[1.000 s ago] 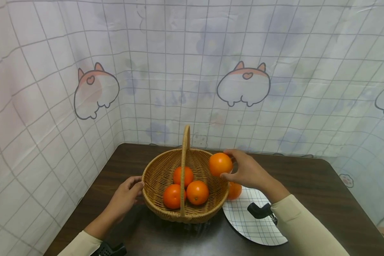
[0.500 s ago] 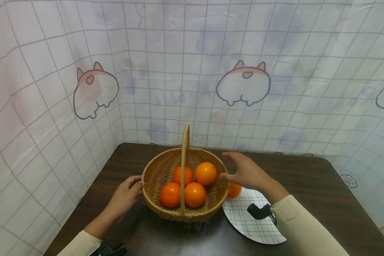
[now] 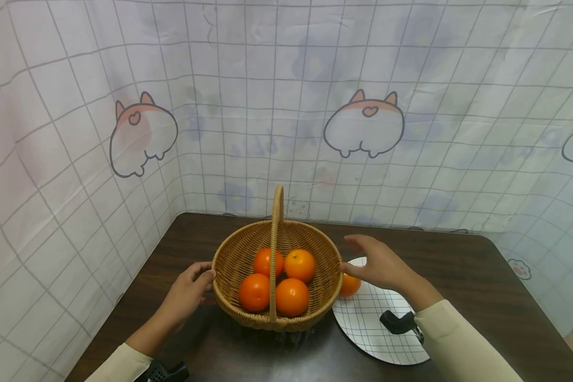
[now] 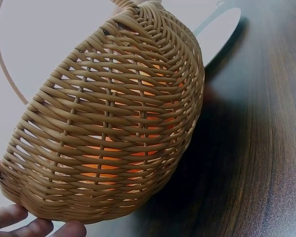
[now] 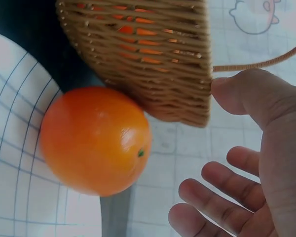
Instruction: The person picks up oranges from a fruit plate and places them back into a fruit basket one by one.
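Observation:
A wicker basket (image 3: 236, 260) with a tall arched handle stands on the table, holding several oranges (image 3: 292, 297) clustered around the handle's near part. At its left rim my left hand (image 3: 186, 292) grips the edge, thumb on the rim and fingers outside; the left wrist view shows the fingertips against the wicker (image 4: 98, 128). My right hand (image 3: 384, 268) is at the right rim with fingers spread and nothing in it, thumb tip beside the rim. Below it one orange (image 5: 96, 143) rests on a white checked plate (image 3: 377, 331), close to the basket wall and partly hidden in the head view.
The dark wooden table (image 3: 463, 281) runs back to a curtain (image 3: 267, 106) with a grid and cartoon animals, which also hangs along both sides. The plate lies just right of the basket. A black wrist mount (image 3: 398, 322) hangs over the plate.
The right hand let go of an orange, which dropped into the basket among the others and settled. That hand then moved slightly right and down. The left hand stayed on the rim.

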Available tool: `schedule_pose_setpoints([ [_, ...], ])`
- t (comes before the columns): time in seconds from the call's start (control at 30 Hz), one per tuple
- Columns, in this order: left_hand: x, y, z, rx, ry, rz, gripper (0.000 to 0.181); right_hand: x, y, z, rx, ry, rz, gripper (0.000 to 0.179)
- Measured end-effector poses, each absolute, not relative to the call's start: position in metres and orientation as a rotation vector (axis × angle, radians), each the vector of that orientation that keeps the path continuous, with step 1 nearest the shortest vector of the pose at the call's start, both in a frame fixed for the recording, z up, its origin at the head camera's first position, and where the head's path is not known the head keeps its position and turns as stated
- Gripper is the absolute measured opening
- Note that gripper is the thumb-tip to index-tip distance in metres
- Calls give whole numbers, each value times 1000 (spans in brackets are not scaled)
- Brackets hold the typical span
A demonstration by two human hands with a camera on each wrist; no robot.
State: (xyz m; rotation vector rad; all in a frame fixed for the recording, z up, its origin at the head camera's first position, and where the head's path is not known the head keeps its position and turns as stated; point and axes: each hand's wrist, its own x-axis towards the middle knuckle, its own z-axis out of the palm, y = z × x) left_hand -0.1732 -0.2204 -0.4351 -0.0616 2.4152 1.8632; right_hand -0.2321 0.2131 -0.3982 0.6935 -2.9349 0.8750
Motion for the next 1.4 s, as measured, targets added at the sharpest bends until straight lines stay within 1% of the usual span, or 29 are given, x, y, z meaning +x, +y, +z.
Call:
schedule_pose_setpoints([
  [0.47, -171, -220, -433, -32, 2394, 1878, 48, -228, 228, -419, 617, -3009, 882, 74],
  [0.97, -172, -220, -435, -41, 2398, 1880, 47, -232, 229, -452, 624, -3017, 932, 81],
  [1.27, -172, -220, -434, -35, 2400, 1878, 47, -233, 224, -458, 647, -2996, 926, 85],
  [1.4, -172, -219, -433, -38, 2404, 1876, 47, -232, 222, -457, 658, -2997, 920, 83],
])
